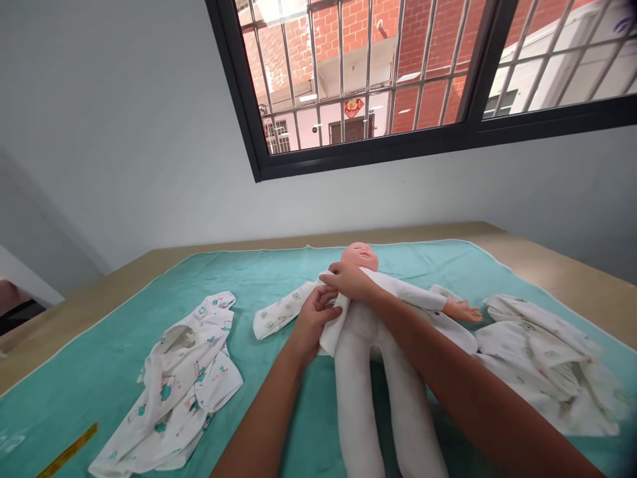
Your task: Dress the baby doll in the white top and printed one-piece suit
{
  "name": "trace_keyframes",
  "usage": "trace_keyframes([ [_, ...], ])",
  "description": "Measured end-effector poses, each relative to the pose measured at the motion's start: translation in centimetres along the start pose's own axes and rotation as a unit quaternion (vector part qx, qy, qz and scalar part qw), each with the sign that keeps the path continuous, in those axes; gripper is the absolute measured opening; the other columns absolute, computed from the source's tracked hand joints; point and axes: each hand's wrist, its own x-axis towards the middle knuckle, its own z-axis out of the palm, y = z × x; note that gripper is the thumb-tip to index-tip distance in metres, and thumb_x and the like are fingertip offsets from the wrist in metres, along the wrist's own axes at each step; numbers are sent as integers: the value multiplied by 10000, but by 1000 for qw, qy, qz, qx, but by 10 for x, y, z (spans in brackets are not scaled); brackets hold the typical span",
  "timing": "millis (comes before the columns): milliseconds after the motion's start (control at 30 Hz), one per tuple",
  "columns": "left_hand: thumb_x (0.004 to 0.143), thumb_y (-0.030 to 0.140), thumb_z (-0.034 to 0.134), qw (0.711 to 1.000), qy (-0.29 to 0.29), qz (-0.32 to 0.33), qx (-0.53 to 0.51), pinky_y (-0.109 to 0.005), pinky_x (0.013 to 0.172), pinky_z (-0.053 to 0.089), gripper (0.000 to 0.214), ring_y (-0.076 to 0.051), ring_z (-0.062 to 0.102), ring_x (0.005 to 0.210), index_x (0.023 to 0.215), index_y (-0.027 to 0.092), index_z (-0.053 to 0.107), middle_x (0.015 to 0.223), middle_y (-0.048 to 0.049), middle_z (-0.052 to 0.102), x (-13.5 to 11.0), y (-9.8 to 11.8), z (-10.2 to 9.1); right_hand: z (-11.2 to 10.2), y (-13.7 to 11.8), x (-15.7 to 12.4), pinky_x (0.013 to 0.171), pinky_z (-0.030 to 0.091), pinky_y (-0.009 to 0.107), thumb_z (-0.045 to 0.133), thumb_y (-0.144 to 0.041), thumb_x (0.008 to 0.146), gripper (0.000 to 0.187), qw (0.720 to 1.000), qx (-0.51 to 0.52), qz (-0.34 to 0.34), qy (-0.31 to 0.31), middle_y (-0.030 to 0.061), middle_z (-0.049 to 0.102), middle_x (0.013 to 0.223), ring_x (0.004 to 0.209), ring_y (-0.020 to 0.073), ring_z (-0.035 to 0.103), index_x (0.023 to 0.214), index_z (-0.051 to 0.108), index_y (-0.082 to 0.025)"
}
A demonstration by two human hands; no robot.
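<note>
A baby doll point(368, 325) with a pink head and white cloth body lies on its back, head away from me. Beneath it spreads a white patterned baby garment point(281, 313), one sleeve stretching left and a flap showing on the right. My left hand point(318, 315) has its fingers curled on the garment's edge at the doll's left-hand side. Just above it, my right hand point(347, 280) crosses the doll's chest and pinches the cloth near the shoulder. The doll's arm on that side is hidden by cloth and hands; its other arm points right, hand bare.
A teal sheet point(269, 405) covers most of the wooden table point(562, 265). Crumpled printed baby clothes point(184, 378) lie at left, and another white patterned cloth point(537, 358) at right. A yellow strip point(68, 451) is at lower left. Behind stands a wall with a barred window point(358, 73).
</note>
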Motion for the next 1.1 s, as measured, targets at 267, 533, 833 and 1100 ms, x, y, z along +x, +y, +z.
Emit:
trace_keyframes([
  [267,760,381,716,991,67,-33,113,-191,499,320,309,-59,452,539,967,166,635,776,4,622,-6,4,6,-14,25,9,889,345,322,531,-174,731,83,984,-96,-41,145,82,654,852,986,231,543,651,549,-182],
  [533,868,294,540,737,208,211,608,-437,956,416,311,-289,548,1092,1143,158,590,1112,-147,616,-1,-18,-11,-21,39,11,931,353,316,492,-103,705,130,980,-58,-56,182,63,639,859,1008,221,517,635,473,-211],
  [833,895,279,496,629,209,174,728,-542,1055,310,319,-336,469,1250,1183,174,583,1308,-176,568,7,-18,-49,-11,39,0,661,380,268,430,-70,727,207,960,69,1,272,33,632,1002,1036,208,511,791,546,-229],
  [1100,834,559,569,763,19,54,643,-255,563,313,341,-147,496,604,807,222,526,665,36,560,-17,12,16,-11,43,1,957,350,315,466,-50,718,261,961,8,-120,251,31,646,866,1046,200,511,642,639,-229],
])
